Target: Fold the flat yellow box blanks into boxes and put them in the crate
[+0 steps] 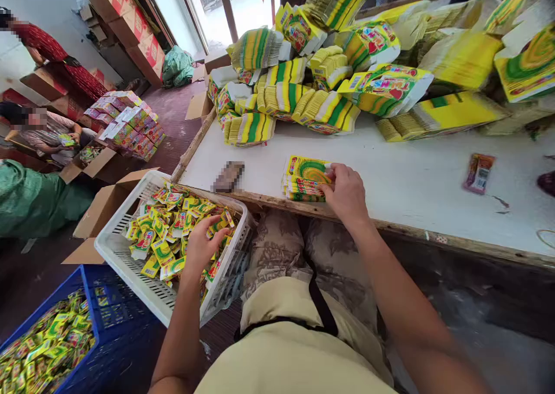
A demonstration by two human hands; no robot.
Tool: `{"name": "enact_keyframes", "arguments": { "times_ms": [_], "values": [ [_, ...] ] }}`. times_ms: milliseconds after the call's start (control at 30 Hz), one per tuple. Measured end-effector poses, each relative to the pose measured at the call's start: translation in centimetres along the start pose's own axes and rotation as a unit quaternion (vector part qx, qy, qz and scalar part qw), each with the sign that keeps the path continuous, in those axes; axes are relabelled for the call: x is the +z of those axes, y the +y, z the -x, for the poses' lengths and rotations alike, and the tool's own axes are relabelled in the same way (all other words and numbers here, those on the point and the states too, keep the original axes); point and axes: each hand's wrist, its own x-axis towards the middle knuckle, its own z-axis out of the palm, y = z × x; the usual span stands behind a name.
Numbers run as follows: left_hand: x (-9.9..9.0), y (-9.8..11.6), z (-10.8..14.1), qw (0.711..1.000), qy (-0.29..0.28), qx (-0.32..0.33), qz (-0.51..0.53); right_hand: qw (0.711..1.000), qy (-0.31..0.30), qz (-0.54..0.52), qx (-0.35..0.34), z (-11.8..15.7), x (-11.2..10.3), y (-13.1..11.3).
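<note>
My right hand [348, 194] grips the right edge of a small pile of flat yellow-and-green printed packets [306, 178] on the white table, its thumb and fingers at the pile's side. Over the white basket [110, 242] to the left hangs my left hand [204, 242], thumb and fingers curved and apart, with nothing seen between them. Many small yellow-and-green packets [167, 246] lie loose in that basket, just below the left hand. Whether the fingertips touch any packet I cannot tell.
Bundled yellow-green cartons [251, 128] are heaped along the back of the table [390, 174]. A small reddish packet [478, 173] lies to the right. A blue crate [93, 324] with more packets stands at lower left. Two people are beyond, near stacked boxes [130, 125].
</note>
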Motion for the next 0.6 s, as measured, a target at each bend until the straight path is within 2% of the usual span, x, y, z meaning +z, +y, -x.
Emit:
{"name": "enact_keyframes", "arguments": {
  "times_ms": [100, 133, 200, 267, 300, 367, 400, 467, 533, 600],
  "values": [
    [3.2, 2.5, -0.3, 0.985, -0.100, 0.016, 0.142, 0.991, 0.015, -0.131, 0.024, 1.4, -0.3, -1.9],
    [4.4, 3.4, -0.4, 0.970, -0.129, 0.025, 0.205, 0.981, -0.003, -0.190, 0.032, 2.2, -0.2, -2.8],
    [6.6, 5.2, -0.7, 0.923, -0.158, 0.038, 0.349, 0.947, -0.076, -0.310, 0.040, 4.2, 0.3, -5.0],
    [8.3, 7.0, -1.1, 0.876, -0.130, 0.032, 0.464, 0.897, -0.169, -0.407, 0.034, 6.5, 1.1, -7.4],
    [9.0, 7.9, -1.3, 0.856, -0.098, 0.017, 0.507, 0.872, -0.200, -0.445, 0.035, 7.5, 1.5, -8.5],
    [9.6, 9.5, -1.9, 0.809, -0.005, -0.016, 0.587, 0.834, -0.221, -0.505, 0.029, 9.1, 2.1, -10.2],
    [9.6, 10.1, -2.1, 0.782, 0.044, -0.028, 0.621, 0.824, -0.227, -0.519, 0.022, 9.7, 2.3, -10.8],
    [9.5, 10.7, -2.6, 0.743, 0.119, -0.042, 0.658, 0.824, -0.241, -0.513, 0.004, 10.2, 2.4, -11.5],
    [9.5, 10.5, -2.6, 0.745, 0.143, -0.063, 0.648, 0.839, -0.248, -0.485, -0.005, 10.2, 2.4, -11.6],
    [9.8, 9.7, -2.0, 0.783, 0.133, -0.087, 0.601, 0.848, -0.243, -0.471, 0.008, 10.0, 2.4, -11.4]
  ]
}}
